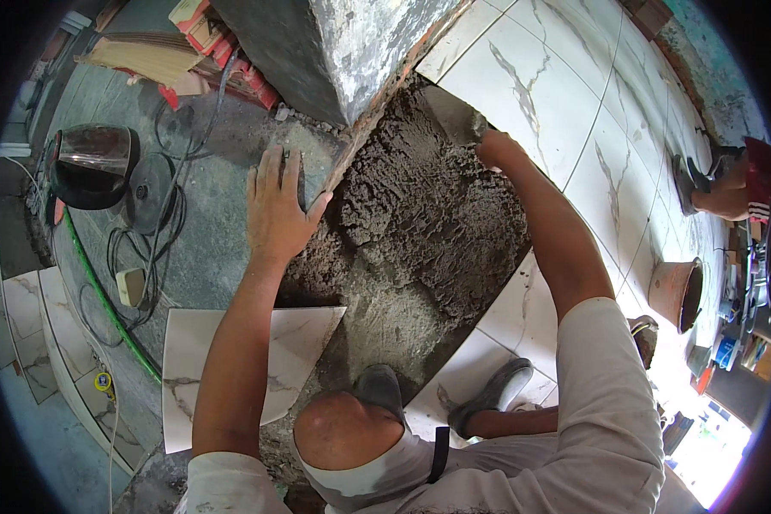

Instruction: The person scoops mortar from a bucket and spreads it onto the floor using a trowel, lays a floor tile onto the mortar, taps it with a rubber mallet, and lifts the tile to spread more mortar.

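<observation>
My left hand (277,206) lies flat with spread fingers on the grey floor, its thumb by the edge strip at the foot of the pillar. At the far side of the mortar bed, my right hand (501,152) is closed round the handle of a trowel (454,114). The trowel's grey blade rests on the wet mortar (437,197), close to the laid tiles (540,77). The mortar is dark and rough, with a paler, drier patch toward my boots. Beneath my left forearm lies a loose cut tile (304,351), white with brown veins.
A grey pillar (343,51) stands ahead. Left are a dark welding mask (94,167), coiled cables (152,240), a green hose (103,283) and a tape measure (103,381). A bucket (675,291) stands on the tiles at right, near another person's foot (685,184). My boots (493,396) are close by.
</observation>
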